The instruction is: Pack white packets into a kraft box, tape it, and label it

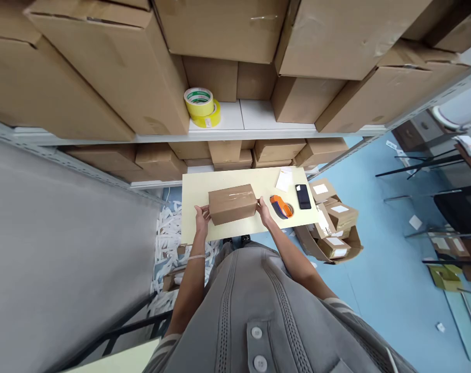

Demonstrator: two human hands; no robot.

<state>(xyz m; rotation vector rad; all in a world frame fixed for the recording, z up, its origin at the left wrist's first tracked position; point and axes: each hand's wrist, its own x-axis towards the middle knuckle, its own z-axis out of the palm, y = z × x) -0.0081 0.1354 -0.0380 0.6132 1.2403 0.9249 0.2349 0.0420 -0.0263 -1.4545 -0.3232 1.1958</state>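
A taped brown cardboard box (232,205) lies between my two hands over the pale yellow board (196,180). My left hand (202,217) grips the box's left end, fingers against its side. At the opposite end, my right hand (263,211) holds the box the same way. Right of that hand lies an orange and blue tape dispenser (281,206) with a roll of tape. A dark phone (303,197) is beside it, and white paper (284,179) lies behind the dispenser.
Large cartons (223,31) fill the shelf (223,115) ahead, with yellow tape rolls (200,106) stacked on it. More boxes sit on the lower shelf. At right on the floor, an open carton (315,248) holds several labelled boxes. Paper strips (167,243) litter the floor at left.
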